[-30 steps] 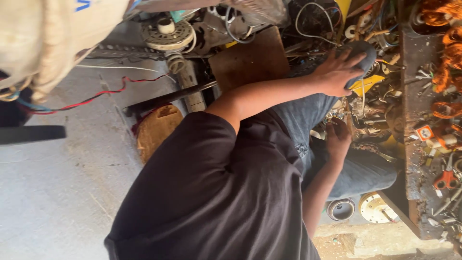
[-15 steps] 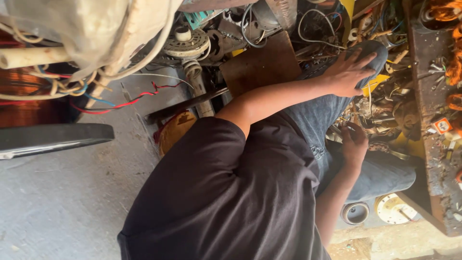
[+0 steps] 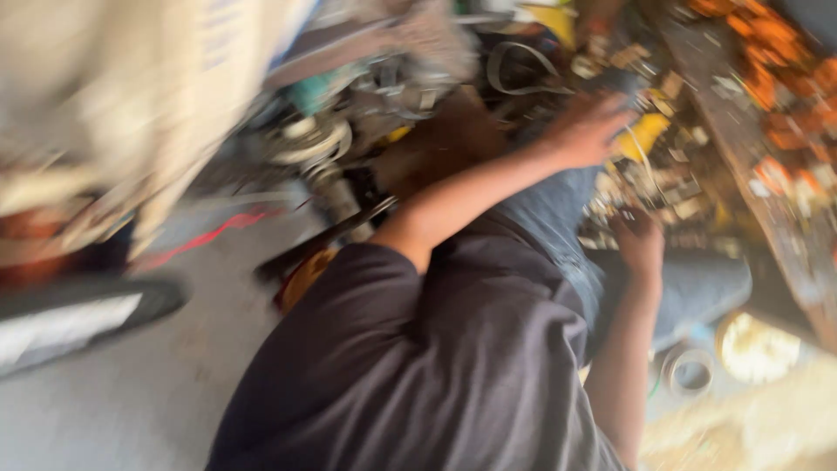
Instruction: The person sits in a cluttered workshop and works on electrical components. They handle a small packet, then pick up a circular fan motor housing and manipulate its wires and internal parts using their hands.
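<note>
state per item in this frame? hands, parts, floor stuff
left hand: spread flat on the blurred parts pile
right hand: down in the parts, grip unclear
red wire: lying loose on floor
tape roll: flat on floor

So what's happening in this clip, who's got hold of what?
A person in a dark shirt and jeans sits on the floor, leaning over a heap of small parts. The left hand reaches far out and rests on the clutter near something yellow. The right hand sits lower, at the heap's near edge. The picture is badly blurred, so whether either hand grips anything cannot be told. A red wire trails across the floor.
</note>
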